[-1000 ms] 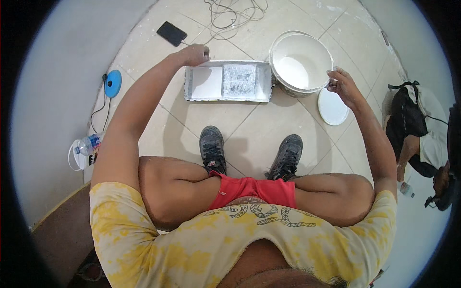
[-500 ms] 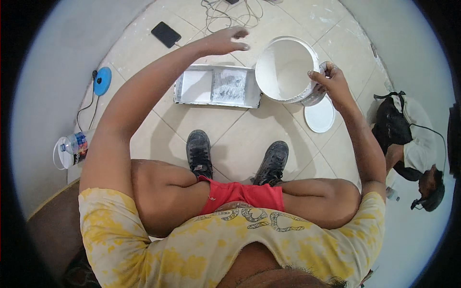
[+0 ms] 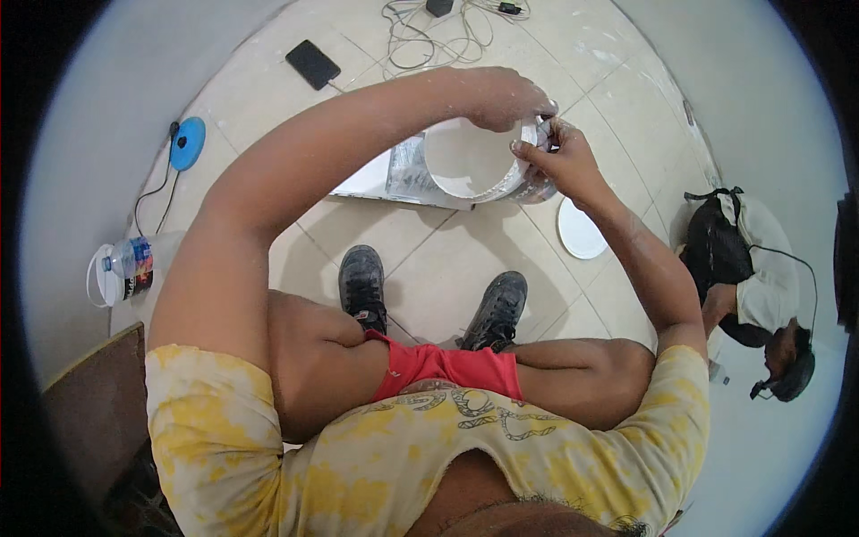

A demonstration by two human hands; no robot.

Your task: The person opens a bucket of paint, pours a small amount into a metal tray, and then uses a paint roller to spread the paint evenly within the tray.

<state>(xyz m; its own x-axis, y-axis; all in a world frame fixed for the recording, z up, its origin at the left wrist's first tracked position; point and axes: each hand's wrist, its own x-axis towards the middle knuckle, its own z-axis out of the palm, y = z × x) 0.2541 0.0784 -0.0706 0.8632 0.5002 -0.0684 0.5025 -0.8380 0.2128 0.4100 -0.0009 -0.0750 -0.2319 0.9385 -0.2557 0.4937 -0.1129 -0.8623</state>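
Observation:
A white plastic bucket is tilted, its open mouth turned toward the left, above a paint tray. White coating covers its inside. My right hand grips the bucket at its right side, thumb over the rim. Across the bucket's far edge reaches my left hand, its fingers curled at the far right rim close to my right hand; part of those fingers is hidden. White smears mark both hands. The tray, streaked with white, is partly covered by the bucket and my left forearm.
A round white lid lies on the tiles right of the bucket. A phone and tangled cables are at the far side. Left are a blue disc and a plastic bottle. Another person is at the right.
My left hand has moved right, from the air beside the bucket to its far rim. The bucket has shifted left and tipped further over the tray, with my right hand still on it.

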